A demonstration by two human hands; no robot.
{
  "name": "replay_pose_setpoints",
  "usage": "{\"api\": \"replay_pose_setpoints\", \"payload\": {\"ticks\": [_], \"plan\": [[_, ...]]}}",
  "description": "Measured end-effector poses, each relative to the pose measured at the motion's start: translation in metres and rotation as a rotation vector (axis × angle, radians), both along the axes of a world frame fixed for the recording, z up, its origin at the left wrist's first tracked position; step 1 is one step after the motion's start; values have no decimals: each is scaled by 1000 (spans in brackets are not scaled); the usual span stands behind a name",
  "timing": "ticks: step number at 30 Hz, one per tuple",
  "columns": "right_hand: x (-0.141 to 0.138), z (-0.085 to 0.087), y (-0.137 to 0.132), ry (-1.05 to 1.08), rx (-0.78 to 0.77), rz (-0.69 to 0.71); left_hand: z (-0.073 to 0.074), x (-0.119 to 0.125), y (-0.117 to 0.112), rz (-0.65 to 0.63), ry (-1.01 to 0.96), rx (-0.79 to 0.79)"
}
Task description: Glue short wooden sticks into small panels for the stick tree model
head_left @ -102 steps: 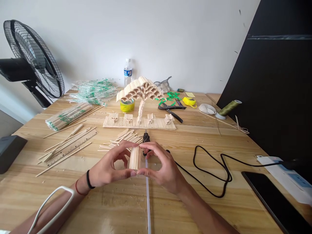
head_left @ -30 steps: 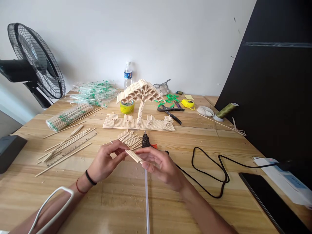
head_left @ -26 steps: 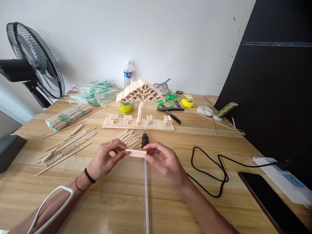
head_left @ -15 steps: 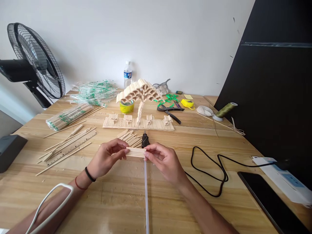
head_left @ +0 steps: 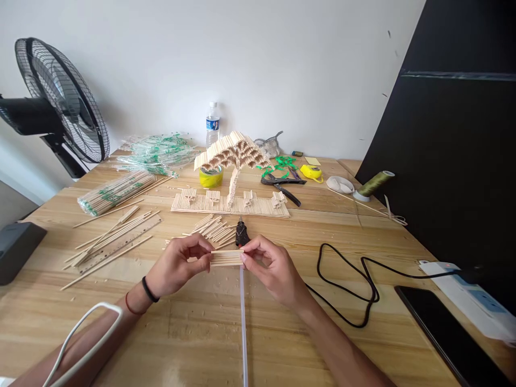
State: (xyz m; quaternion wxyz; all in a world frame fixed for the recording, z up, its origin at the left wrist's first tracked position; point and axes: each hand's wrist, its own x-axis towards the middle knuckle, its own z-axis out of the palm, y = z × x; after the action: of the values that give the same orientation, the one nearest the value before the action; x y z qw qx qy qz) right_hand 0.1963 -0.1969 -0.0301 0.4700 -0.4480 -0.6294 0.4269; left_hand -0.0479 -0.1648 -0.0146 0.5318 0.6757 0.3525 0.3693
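Observation:
Between my two hands is a small flat panel of short wooden sticks (head_left: 226, 258) lying side by side. My left hand (head_left: 179, 264) pinches its left end, and my right hand (head_left: 271, 267) pinches the right end between thumb and fingers. Just behind the panel a black glue gun (head_left: 241, 235) lies partly hidden, with a long translucent glue stick (head_left: 243, 328) running toward me. Cut short sticks (head_left: 215, 228) are piled beside the gun. Farther back stands a stick-built model tree (head_left: 233, 177) on a stick base (head_left: 258, 208) with several small stick pieces on it.
At left are long sticks with a clear ruler (head_left: 121, 243), a wrapped stick bundle (head_left: 116, 192) and a fan (head_left: 64, 102). Pliers (head_left: 284, 186), a yellow tape measure (head_left: 312, 172) and a thread spool (head_left: 374, 185) lie behind. A black cable (head_left: 373, 290), power strip (head_left: 467, 290) and phone (head_left: 447, 328) are at right.
The stick panel has dropped slightly toward me and tilted, so more of its face shows. Both hands still grip its ends.

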Motion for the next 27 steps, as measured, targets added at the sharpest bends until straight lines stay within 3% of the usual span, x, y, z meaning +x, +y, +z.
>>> {"api": "replay_pose_setpoints", "payload": {"ticks": [10,18,27], "plan": [[-1,0,0,-95,71,-39,1,0,-1,23,4,52],[2,1,0,-105,53,3,-2,-1,2,-26,-44,-40],[0,4,-2,-175,160,-5,-2,2,0,-15,-25,26]]}}
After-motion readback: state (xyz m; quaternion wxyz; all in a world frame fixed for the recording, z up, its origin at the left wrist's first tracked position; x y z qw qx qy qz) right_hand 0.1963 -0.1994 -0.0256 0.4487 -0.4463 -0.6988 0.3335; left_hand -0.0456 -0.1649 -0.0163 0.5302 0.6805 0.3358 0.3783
